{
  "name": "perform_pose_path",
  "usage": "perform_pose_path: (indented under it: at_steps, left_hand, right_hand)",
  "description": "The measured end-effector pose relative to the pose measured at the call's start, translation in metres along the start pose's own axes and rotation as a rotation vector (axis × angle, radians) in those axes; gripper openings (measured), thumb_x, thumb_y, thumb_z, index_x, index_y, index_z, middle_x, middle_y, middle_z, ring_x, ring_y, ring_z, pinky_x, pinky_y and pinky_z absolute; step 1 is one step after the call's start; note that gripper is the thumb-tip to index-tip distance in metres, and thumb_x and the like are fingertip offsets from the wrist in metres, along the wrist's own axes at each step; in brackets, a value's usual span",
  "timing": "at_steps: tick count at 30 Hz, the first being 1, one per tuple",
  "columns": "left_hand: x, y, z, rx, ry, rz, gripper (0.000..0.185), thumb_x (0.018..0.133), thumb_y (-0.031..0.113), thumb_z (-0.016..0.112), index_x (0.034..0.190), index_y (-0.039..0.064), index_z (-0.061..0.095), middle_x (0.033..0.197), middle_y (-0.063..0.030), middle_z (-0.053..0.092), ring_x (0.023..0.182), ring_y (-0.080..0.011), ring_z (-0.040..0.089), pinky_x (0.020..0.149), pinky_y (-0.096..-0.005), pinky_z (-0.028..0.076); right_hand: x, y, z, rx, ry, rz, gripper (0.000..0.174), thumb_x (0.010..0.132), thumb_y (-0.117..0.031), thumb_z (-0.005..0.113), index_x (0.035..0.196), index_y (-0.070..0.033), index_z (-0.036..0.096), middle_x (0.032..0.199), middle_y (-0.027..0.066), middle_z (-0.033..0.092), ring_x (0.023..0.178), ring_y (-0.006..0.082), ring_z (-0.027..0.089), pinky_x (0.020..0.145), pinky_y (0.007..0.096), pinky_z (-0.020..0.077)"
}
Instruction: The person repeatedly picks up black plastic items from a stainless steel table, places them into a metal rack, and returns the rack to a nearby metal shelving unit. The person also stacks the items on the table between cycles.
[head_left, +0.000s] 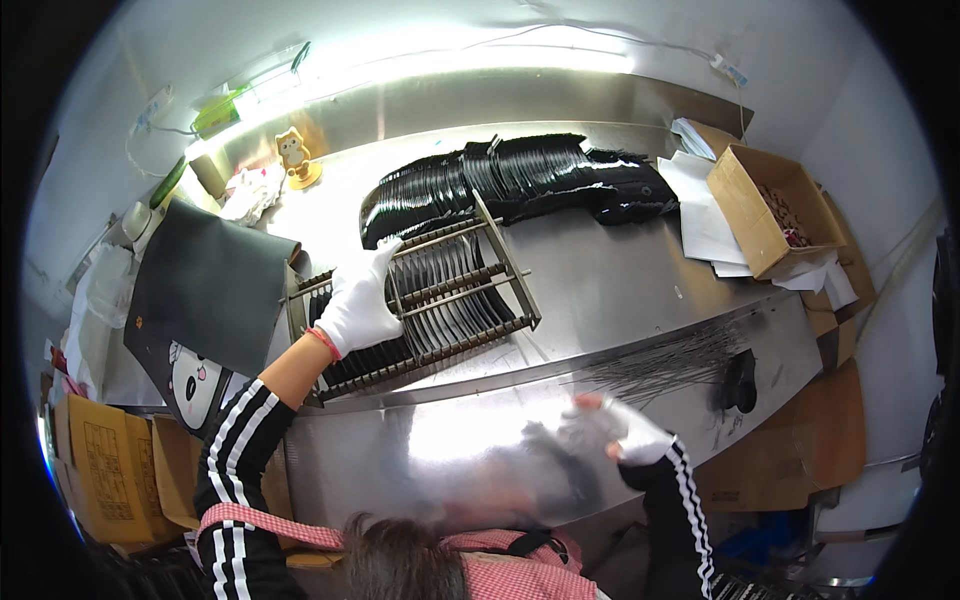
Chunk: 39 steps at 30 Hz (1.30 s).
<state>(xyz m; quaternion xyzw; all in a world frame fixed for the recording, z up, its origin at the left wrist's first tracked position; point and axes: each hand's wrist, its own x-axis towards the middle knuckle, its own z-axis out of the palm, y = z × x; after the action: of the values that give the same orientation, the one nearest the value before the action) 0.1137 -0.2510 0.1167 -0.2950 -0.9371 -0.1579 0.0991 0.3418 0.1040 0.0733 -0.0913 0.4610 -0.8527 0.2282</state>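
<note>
My left hand, in a white glove, grips the top bars of a slotted metal rack that stands on the steel table. Thin dark curved plates sit side by side in the rack's slots. Behind the rack lies a long row of glossy black curved pieces, stacked closely together. My right hand, in a white glove with bare fingertips, hovers over the lower front steel surface, its fingers apart and nothing visible in them. Thin dark rods or wires lie beyond it, near a small black object.
A cardboard box with small reddish-brown items stands at the back right, beside white paper sheets. A dark mat lies at the left, near a cat-shaped stand. More cardboard boxes are at the lower left.
</note>
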Motion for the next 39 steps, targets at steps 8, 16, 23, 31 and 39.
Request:
perform_pose_path:
  at_steps: [8,16,23,31,39]
  left_hand:
    - [0.002,0.003,-0.001,-0.088,-0.017,0.07,0.091,0.059,0.011,0.07,0.145,0.0,0.041,0.123,-0.0227,0.057,0.118,-0.0385,0.053,0.105,-0.0427,0.039]
    - [-0.004,0.026,-0.022,-0.186,-0.028,0.439,0.085,0.052,0.001,0.064,0.136,0.0,0.048,0.113,-0.0207,0.058,0.109,-0.0411,0.055,0.096,-0.0471,0.043]
    - [-0.013,0.024,-0.025,-0.037,0.142,0.409,0.084,0.053,-0.003,0.06,0.135,0.005,0.046,0.12,-0.0169,0.051,0.111,-0.0381,0.049,0.103,-0.0481,0.037]
    - [0.013,0.016,-0.02,-0.087,-0.023,0.332,0.086,0.053,0.001,0.065,0.137,0.006,0.045,0.121,-0.019,0.052,0.112,-0.0396,0.049,0.102,-0.0468,0.038]
    - [0.055,-0.002,-0.011,-0.24,-0.147,0.269,0.087,0.052,0.014,0.076,0.136,0.005,0.052,0.117,-0.0186,0.056,0.111,-0.0368,0.052,0.101,-0.0432,0.042]
  right_hand:
    - [-0.007,0.051,-0.056,-0.805,0.507,0.013,0.03,0.097,-0.006,0.049,0.127,-0.001,0.052,0.086,0.0017,0.063,0.075,0.0101,0.059,0.073,0.025,0.0504]
    - [0.186,-0.005,-0.084,-1.087,0.619,-0.13,0.012,0.093,-0.017,0.069,0.098,-0.007,0.064,0.083,0.0083,0.068,0.078,0.019,0.065,0.075,0.0335,0.0512]
    - [0.243,-0.042,-0.045,-1.498,0.472,0.177,0.025,0.09,-0.03,0.067,0.092,-0.005,0.07,0.088,0.0099,0.075,0.084,0.02,0.073,0.071,0.0317,0.0541]
    - [0.182,-0.03,-0.096,-0.794,0.209,0.288,0.01,0.093,-0.01,0.063,0.092,-0.002,0.07,0.081,0.0055,0.07,0.075,0.011,0.064,0.07,0.0292,0.0534]
    - [0.142,-0.047,-0.057,-1.398,0.209,0.299,0.015,0.086,-0.019,0.066,0.095,-0.008,0.07,0.086,0.0142,0.071,0.083,0.0295,0.07,0.077,0.0372,0.0545]
